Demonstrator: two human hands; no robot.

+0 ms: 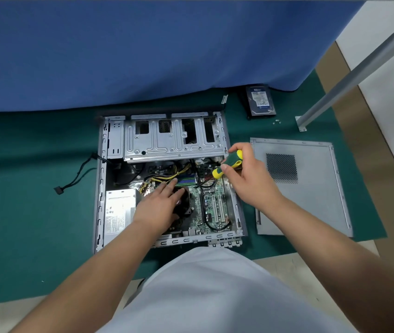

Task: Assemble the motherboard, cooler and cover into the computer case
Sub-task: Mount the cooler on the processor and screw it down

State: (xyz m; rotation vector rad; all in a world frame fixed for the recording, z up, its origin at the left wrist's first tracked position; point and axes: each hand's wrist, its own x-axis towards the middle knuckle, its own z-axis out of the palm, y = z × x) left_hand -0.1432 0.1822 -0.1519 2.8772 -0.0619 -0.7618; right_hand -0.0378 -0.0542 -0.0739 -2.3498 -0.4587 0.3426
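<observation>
An open grey computer case [102, 179] lies flat on a green mat. Inside it sits the green motherboard [211, 203]. The black cooler [186, 205] rests on the board, mostly covered by my left hand [159, 205], which lies on it with straight fingers. My right hand [246, 179] grips a green and yellow screwdriver [229, 163] over the board's upper right corner, its tip pointing down and hidden. The grey side cover [311, 203] lies flat on the mat to the right of the case.
A silver power supply [119, 212] fills the case's lower left. Yellow and black cables [167, 175] run above the cooler. A hard drive [260, 102] and small screws [277, 121] lie beyond the cover. A black cable [75, 179] trails left. A blue cloth hangs behind; a metal leg stands at the right.
</observation>
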